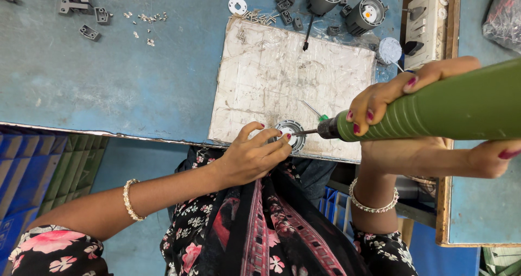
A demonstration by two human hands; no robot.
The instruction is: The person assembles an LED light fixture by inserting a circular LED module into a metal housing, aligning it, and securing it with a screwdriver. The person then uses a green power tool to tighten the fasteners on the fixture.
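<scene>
Green ribbed electric screwdriver (pixel 434 110), closest to the lens, gripped in the right hand (pixel 412 129) with its bit on a small round fitting.

The left hand (pixel 252 156) pinches the round grey-and-white fitting (pixel 290 135), steadying it at the near edge of a scuffed whitish work board (pixel 282 75) on the worn blue table (pixel 108 75). The left fingers cover part of the fitting's rim. A small green-handled screwdriver (pixel 316 111) lies just beside it. Farther back sit two dark cylindrical lamp housings (pixel 347 4), grey plastic brackets (pixel 81 10), loose silver screws (pixel 144 20) and white discs (pixel 237 5). A pale switch box (pixel 429 21) stands at the right.
</scene>
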